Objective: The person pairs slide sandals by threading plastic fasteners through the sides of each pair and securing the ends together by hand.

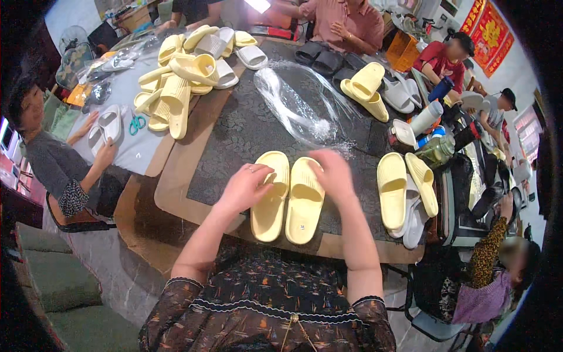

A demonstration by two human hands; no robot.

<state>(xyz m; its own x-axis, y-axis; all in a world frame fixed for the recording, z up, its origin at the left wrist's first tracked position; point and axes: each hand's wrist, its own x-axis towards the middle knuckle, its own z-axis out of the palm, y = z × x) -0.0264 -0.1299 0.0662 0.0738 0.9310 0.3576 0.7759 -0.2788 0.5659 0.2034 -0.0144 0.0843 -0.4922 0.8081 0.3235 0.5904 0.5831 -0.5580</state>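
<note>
A pair of pale yellow slide sandals (288, 198) lies side by side, soles down, on the dark patterned table (234, 141) right in front of me. My left hand (246, 186) rests on the strap of the left sandal, fingers spread. My right hand (334, 171) is over the toe end of the right sandal and is blurred; whether it grips anything cannot be seen. Just beyond the pair lies a crumpled clear plastic bag (299, 102).
Another yellow pair (404, 188) over grey sandals lies at my right. A heap of yellow and white sandals (187, 70) sits at the far left. Bottles and a jar (434, 132) stand at the right. Several people sit around; one at the left holds white sandals (105, 126).
</note>
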